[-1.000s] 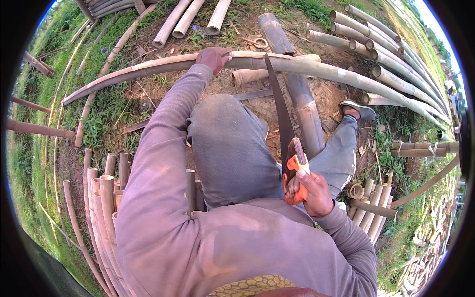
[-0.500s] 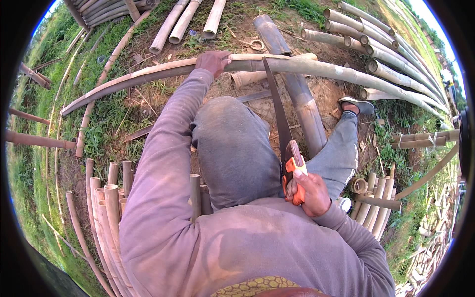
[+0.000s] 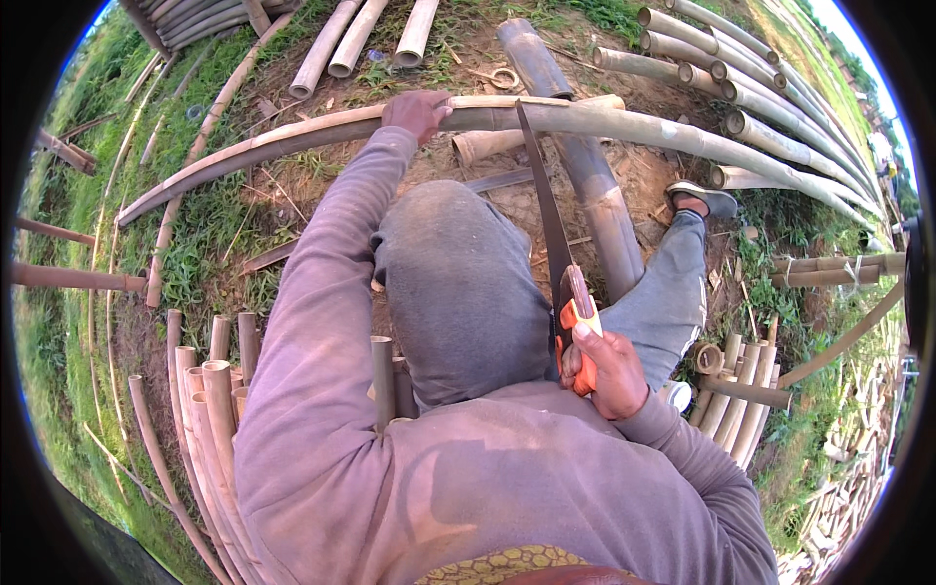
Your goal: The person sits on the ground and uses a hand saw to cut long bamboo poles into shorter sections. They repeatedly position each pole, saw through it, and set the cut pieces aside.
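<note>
Handsaw [image 3: 556, 234] sits in the right hand [image 3: 616, 370], fingers wrapped around its orange handle [image 3: 586, 375], blade end over the bamboo pole [image 3: 663, 132], ahead of the knee [image 3: 463, 283]. Left hand [image 3: 415, 115]: fingers curled over the pole. Possible fault: blade skips or binds if the pole, crossing above the thick log [image 3: 600, 200], rolls under a loose left hold. Saw axis: forward, tip slightly left. Pole axis: left to right.
</note>
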Tool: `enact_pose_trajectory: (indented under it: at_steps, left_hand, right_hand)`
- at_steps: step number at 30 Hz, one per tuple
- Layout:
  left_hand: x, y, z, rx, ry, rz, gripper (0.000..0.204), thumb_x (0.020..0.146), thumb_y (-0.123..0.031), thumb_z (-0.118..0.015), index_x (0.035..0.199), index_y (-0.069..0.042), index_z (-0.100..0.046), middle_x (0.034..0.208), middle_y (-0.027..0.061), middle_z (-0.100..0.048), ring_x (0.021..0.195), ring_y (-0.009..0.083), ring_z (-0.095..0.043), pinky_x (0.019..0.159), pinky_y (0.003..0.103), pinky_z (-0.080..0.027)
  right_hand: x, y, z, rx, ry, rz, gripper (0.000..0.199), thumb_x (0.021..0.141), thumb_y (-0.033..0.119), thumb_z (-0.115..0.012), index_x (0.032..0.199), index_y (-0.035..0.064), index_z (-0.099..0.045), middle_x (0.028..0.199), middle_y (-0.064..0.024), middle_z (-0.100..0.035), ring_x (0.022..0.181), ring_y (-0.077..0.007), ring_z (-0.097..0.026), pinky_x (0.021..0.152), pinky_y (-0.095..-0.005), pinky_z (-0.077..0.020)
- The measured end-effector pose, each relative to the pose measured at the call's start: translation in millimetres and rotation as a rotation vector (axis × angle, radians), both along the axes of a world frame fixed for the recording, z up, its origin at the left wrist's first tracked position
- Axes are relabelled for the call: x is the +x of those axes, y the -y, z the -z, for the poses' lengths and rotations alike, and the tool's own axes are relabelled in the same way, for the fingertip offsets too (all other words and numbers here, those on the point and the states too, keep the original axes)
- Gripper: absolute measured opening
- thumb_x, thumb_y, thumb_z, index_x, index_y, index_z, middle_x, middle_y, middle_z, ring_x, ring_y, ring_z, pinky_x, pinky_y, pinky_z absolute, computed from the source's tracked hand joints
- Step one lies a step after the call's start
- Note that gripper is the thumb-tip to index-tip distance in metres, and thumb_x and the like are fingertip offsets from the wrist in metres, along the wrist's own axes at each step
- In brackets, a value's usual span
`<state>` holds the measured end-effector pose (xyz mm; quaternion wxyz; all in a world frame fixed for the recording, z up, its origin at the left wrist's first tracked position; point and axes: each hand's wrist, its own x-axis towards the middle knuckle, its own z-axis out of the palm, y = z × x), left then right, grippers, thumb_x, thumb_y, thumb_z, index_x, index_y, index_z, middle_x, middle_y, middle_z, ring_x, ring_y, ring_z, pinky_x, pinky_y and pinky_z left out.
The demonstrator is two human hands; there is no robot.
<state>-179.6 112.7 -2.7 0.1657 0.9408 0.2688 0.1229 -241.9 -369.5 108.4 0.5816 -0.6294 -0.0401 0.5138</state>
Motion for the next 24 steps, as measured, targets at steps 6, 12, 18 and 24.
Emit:
enact_pose_trajectory:
  at_steps: [6, 12, 18, 24]
  left_hand:
    - [1, 0, 1, 0.018, -0.017, 0.005, 0.04, 0.1, -0.047, -0.071, 0.137, -0.031, -0.074, 0.13, 0.0075, -0.077, 0.12, 0.0314, -0.071, 0.104, 0.044, -0.055]
    - [1, -1, 1, -0.007, -0.013, 0.003, 0.04, 0.1, -0.046, -0.071, 0.136, -0.03, -0.075, 0.132, 0.0077, -0.076, 0.122, 0.0318, -0.07, 0.105, 0.045, -0.054]
    - [0, 3, 4, 0.015, -0.001, -0.016, 0.038, 0.102, -0.046, -0.069, 0.137, -0.033, -0.074, 0.132, 0.0072, -0.076, 0.122, 0.0312, -0.071, 0.105, 0.044, -0.055]
    - [-3, 10, -8, -0.018, -0.015, -0.001, 0.042, 0.099, -0.045, -0.073, 0.138, -0.027, -0.074, 0.135, 0.0104, -0.075, 0.123, 0.0344, -0.07, 0.106, 0.046, -0.054]
  right_hand:
    - [-5, 3, 0, 0.012, -0.017, 0.026, 0.044, 0.109, 0.042, -0.065, 0.097, -0.0007, -0.064, 0.074, -0.0076, -0.064, 0.065, -0.0158, -0.06, 0.059, -0.0296, -0.0447]
    - [1, -3, 1, 0.01, -0.012, 0.015, 0.044, 0.108, 0.042, -0.065, 0.099, -0.001, -0.063, 0.075, -0.0066, -0.063, 0.067, -0.0161, -0.06, 0.061, -0.0301, -0.046]
    - [-1, 6, 1, 0.028, -0.029, 0.006, 0.046, 0.108, 0.043, -0.065, 0.1, -0.0018, -0.064, 0.074, -0.0059, -0.063, 0.066, -0.0154, -0.06, 0.06, -0.0298, -0.0456]
    - [11, 15, -14, 0.02, -0.037, -0.029, 0.043, 0.109, 0.04, -0.062, 0.093, 0.0006, -0.065, 0.073, -0.0067, -0.063, 0.065, -0.0162, -0.059, 0.06, -0.0299, -0.0441]
